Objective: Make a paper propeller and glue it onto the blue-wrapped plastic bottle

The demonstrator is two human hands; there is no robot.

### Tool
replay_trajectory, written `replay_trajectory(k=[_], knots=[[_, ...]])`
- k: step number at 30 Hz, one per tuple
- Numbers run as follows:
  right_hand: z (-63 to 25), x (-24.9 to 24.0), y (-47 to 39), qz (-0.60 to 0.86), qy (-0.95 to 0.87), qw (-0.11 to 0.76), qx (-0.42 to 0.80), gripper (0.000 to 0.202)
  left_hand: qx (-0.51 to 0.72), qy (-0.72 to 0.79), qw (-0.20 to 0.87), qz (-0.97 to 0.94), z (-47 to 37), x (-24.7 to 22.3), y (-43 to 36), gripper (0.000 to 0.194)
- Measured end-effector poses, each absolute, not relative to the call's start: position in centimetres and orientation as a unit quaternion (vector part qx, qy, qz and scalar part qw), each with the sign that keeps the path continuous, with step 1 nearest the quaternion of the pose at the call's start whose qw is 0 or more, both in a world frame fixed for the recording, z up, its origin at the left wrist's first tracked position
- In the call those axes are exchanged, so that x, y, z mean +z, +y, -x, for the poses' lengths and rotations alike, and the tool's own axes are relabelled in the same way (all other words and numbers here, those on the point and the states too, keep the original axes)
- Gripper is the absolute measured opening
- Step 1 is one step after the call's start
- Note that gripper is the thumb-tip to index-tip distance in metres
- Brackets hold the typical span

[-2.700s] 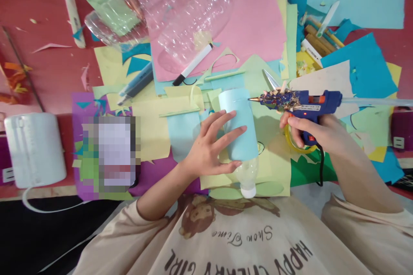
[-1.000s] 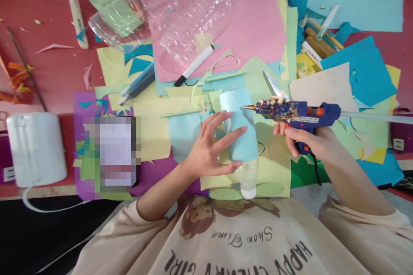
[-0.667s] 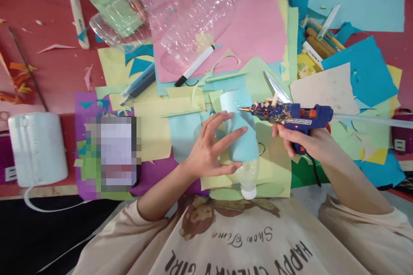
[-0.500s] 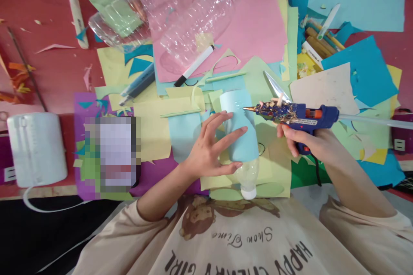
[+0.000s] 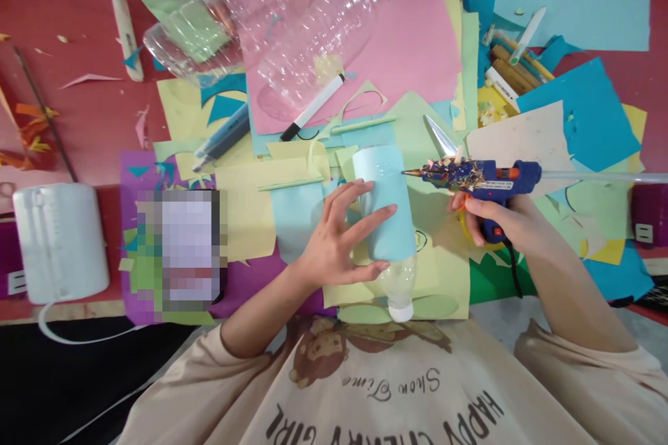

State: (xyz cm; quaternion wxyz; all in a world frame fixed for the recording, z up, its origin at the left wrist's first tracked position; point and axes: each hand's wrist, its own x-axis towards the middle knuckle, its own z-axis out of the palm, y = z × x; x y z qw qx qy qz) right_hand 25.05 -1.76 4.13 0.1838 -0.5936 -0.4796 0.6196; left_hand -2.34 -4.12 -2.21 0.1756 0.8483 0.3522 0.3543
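A small clear plastic bottle lies with its white cap towards me, light blue paper wrapped around its body. My left hand holds it from the left, fingers spread over the paper and thumb near the bottle's shoulder. In my right hand is a blue hot glue gun, its front crusted with glue and scraps. The metal tip points left, close to the paper's upper right part. A glue stick sticks out of the back. Scissors lie beneath the gun, partly hidden, with a yellow handle by my right fingers.
Larger clear bottles lie at the back on pink paper. A black-and-white marker and blue pens lie nearer. On the left are a blurred-out device and a white box. Blue card and scraps cover the right.
The glue gun has shifted slightly, its tip now a little right and lower relative to the paper. More of the yellow scissor handle shows. My left hand and the bottle stay nearly still.
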Motion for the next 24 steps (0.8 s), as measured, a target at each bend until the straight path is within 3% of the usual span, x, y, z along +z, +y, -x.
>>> replay_trajectory(k=[8, 11, 13, 16, 21, 24], knots=[[-27.3, 4.1, -2.0, 0.666, -0.437, 0.326, 0.509, 0.018, 0.346, 0.349, 0.176, -0.853, 2.3, -2.4, -4.2, 0.063], [-30.2, 3.1, -1.6, 0.708, -0.361, 0.471, 0.383, 0.016, 0.345, 0.346, 0.172, -0.855, 2.3, -2.4, -4.3, 0.064], [-32.2, 2.6, -1.2, 0.766, -0.296, 0.495, 0.284, 0.018, 0.341, 0.346, 0.177, -0.856, 2.2, -2.5, -4.3, 0.067], [-34.5, 2.6, -0.8, 0.851, -0.264, 0.393, 0.227, 0.016, 0.331, 0.35, 0.193, -0.855, 2.2, -2.5, -4.3, 0.07], [-36.2, 4.0, -1.1, 0.901, -0.423, 0.055, 0.078, 0.048, 0.307, 0.37, 0.198, -0.854, 2.0, -2.4, -4.3, 0.071], [-35.3, 4.6, -1.8, 0.869, -0.494, 0.02, -0.036, 0.045, 0.298, 0.376, 0.193, -0.856, 2.0, -1.7, -4.4, 0.071]])
